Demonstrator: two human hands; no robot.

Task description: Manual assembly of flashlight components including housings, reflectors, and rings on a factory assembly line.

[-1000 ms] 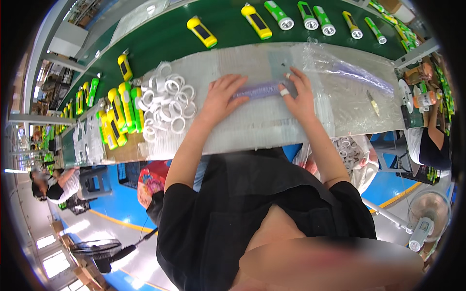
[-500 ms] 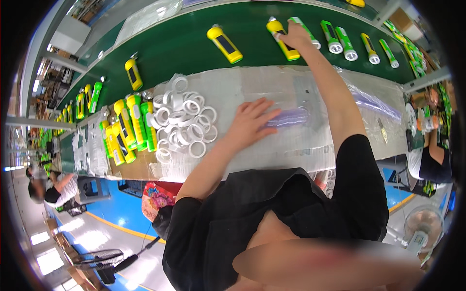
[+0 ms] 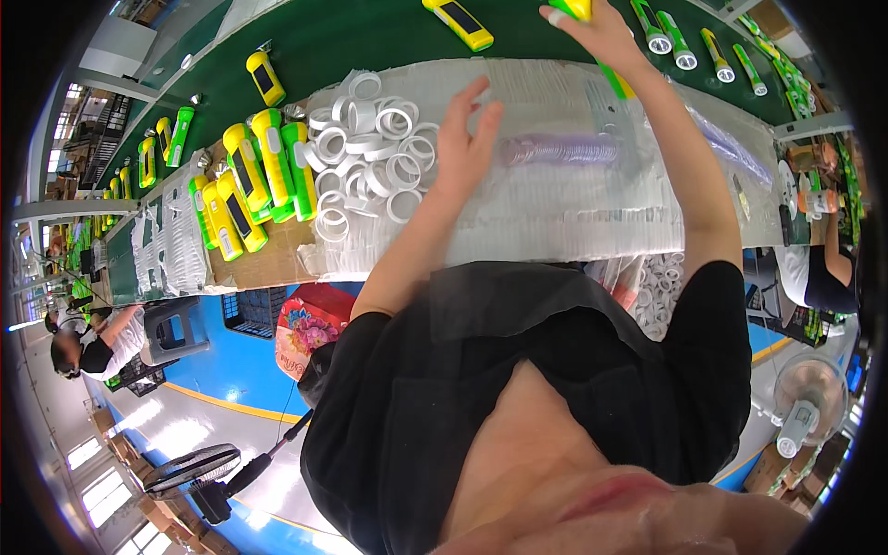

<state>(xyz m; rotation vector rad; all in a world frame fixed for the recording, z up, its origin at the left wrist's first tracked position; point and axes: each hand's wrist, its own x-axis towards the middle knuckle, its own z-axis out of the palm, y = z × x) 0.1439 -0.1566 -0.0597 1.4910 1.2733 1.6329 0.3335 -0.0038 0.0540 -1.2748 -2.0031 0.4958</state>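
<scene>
Over the far, green part of the worktop [image 3: 370,42], the right hand [image 3: 599,35] holds a yellow-and-green flashlight [image 3: 614,80] in its curled fingers; the left hand [image 3: 465,148], fingers parted, hovers between heaped white rings [image 3: 377,148] and a row of translucent purple discs [image 3: 562,150].

1 yellow-and-green flashlight [image 3: 575,8] is gripped in the right hand [image 3: 597,35] beyond the right part of the disc row [image 3: 561,151], slanting, its yellow far end cut off by the picture's top edge, its middle hidden by the hand and its green-and-yellow near end showing. The disc row is 1 long roll of thin, clear, purple-tinted rounds, packed face to face and lying left to right.
</scene>
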